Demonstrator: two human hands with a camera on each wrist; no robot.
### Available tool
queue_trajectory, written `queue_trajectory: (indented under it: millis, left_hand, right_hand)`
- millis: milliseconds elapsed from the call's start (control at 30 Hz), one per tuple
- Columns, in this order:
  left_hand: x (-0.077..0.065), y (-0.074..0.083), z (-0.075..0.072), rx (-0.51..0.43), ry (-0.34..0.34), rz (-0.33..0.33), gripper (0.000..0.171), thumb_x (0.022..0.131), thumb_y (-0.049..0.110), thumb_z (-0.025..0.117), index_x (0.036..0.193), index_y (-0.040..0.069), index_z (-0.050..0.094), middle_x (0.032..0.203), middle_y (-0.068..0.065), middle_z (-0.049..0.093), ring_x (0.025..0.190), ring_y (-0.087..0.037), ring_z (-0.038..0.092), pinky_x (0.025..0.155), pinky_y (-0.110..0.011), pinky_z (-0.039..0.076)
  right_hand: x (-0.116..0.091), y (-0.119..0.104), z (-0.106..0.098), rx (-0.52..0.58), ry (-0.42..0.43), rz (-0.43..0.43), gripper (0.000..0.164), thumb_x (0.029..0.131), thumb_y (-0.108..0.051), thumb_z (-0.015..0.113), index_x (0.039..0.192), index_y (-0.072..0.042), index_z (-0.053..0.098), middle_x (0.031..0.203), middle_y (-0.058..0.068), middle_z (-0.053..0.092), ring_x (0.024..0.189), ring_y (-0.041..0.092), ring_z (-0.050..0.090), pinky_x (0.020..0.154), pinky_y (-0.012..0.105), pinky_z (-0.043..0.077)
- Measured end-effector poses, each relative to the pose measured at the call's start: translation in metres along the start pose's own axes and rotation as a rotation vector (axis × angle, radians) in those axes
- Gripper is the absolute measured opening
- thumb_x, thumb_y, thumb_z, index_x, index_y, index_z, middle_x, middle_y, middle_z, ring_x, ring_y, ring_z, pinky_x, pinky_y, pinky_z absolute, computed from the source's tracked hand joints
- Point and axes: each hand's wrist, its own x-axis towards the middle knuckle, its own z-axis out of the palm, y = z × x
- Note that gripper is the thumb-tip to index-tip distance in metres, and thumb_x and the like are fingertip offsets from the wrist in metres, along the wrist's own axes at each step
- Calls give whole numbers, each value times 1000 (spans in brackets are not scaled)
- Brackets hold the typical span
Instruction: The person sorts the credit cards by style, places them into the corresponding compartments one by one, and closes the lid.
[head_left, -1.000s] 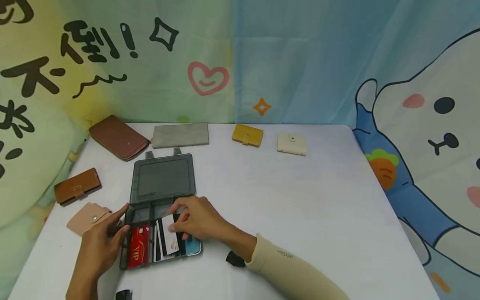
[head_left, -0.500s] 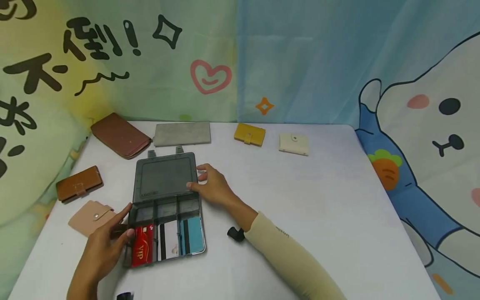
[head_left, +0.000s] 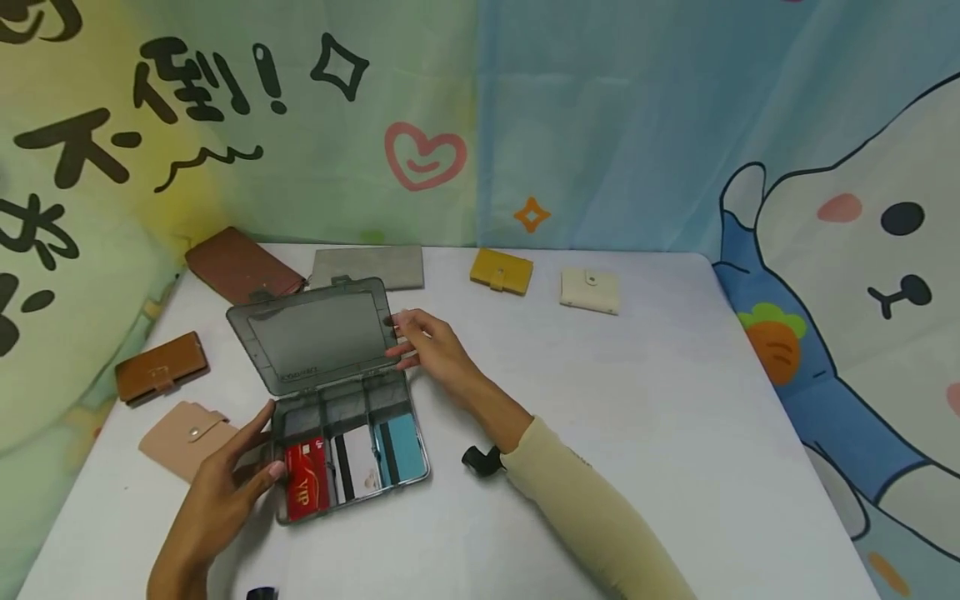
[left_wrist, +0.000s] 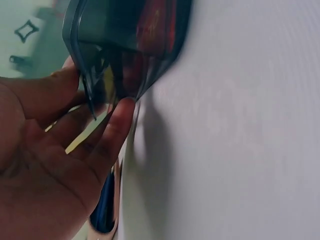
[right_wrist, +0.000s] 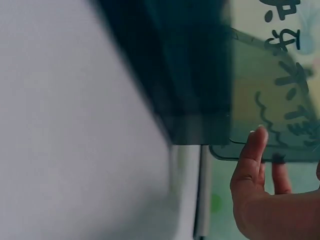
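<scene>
A grey translucent plastic storage box (head_left: pixel 345 402) is tilted over the table, its lid (head_left: pixel 318 337) partly raised. In its front compartments lie a red VIP card (head_left: pixel 307 479), a white card (head_left: pixel 357 458) with a black stripe and a blue card (head_left: pixel 399 450). My left hand (head_left: pixel 225 496) holds the box's left side; in the left wrist view its thumb and fingers pinch the corner (left_wrist: pixel 117 65). My right hand (head_left: pixel 438 354) pinches the lid's right edge, with fingers on both sides of the clear lid (right_wrist: pixel 250 105) in the right wrist view.
Left of the box lie a pink card holder (head_left: pixel 183 442) and a brown wallet (head_left: pixel 161 368). Along the back are a dark brown pouch (head_left: pixel 240 265), a grey wallet (head_left: pixel 375 265), a yellow wallet (head_left: pixel 501 271) and a cream wallet (head_left: pixel 589 290). A curtain (head_left: pixel 600 125) hangs behind.
My right hand has left the white card, which now lies in the middle compartment, and taken the lid's right edge. The lid has risen and the box has shifted right and turned.
</scene>
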Motion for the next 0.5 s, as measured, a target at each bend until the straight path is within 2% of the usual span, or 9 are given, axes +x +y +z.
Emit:
queue_trajectory:
  millis: [33,100,200,300,400,433,500]
  left_hand:
    - [2,0,1,-18,0,2,87,88,2,73,158,25,27,154,-20,43,131,-43,50,94,-19,52]
    - [5,0,3,-62,-4,-2,81,91,3,69,159,20,27,154,-22,42,133,-44,47,93,-8,47]
    - [8,-1,3,-127,-11,-41,66,99,9,59,158,13,29,154,-22,42,139,-42,44,94,-1,40]
    - [7,-3,2,-185,6,-67,52,106,16,46,156,10,33,153,-20,44,140,-18,47,94,1,38]
    - [6,-3,1,-345,49,-64,50,108,17,40,157,10,30,154,-13,45,128,4,52,95,-3,42]
    - [6,-3,1,-387,65,-61,52,107,16,42,157,10,29,153,-13,46,123,9,54,94,-4,44]
    - [6,1,2,-400,86,-57,56,105,16,48,158,11,28,153,-13,46,120,9,56,93,-5,45]
  right_hand:
    - [-3,-2,-2,-5,-7,-15,43,106,-41,43,131,-9,59,127,14,57,107,33,68,84,40,60]
    - [-9,-6,-7,-43,-30,-37,48,106,-44,40,126,-7,62,125,14,62,109,35,67,88,42,58]
    - [-21,-8,-14,-161,-68,-57,50,106,-46,39,118,-8,68,118,10,68,108,34,65,88,44,57]
    - [-34,-7,-21,-315,-99,-88,43,106,-44,40,114,-14,70,113,1,72,108,31,64,86,44,56]
    - [-49,-6,-25,-427,-123,-131,35,105,-42,45,115,-18,69,113,-6,71,110,26,62,83,42,55]
    - [-54,-5,-26,-463,-135,-148,33,104,-43,48,117,-20,68,116,-8,69,113,24,60,86,42,54]
    - [-66,-3,-25,-556,-174,-180,36,100,-48,56,124,-24,66,129,-10,63,121,19,54,94,43,51]
